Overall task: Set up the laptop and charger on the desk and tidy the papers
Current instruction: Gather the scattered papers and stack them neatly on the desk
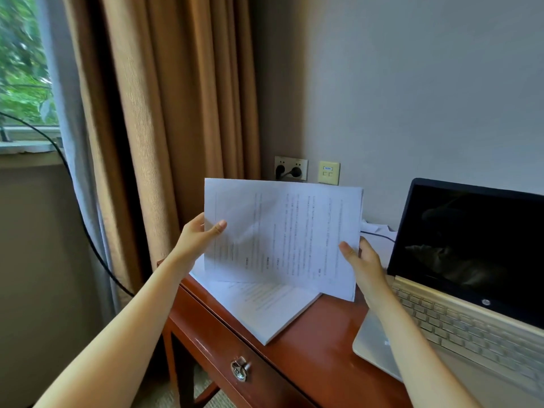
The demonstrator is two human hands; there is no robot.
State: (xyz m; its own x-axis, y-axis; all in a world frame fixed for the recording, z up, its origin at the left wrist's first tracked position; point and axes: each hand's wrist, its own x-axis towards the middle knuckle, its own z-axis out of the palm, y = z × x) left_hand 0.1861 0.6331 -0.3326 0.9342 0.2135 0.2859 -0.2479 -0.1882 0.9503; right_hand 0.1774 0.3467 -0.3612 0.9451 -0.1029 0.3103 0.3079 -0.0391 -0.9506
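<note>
White printed sheets hang upright above the desk, pinched at their side edges by the left hand and right hand, thumbs in front, probably to square them. More papers lie beneath; the open laptop sits just right.

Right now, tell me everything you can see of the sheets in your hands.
The sheets are white paper printed with lines of text too blurred to read; how many there are I cannot tell. They are held sideways, raised and tilted above the desk. The left hand pinches the left edge, thumb on the front, and the right hand pinches the right edge the same way. Below them a stack lies on the desk.
</note>
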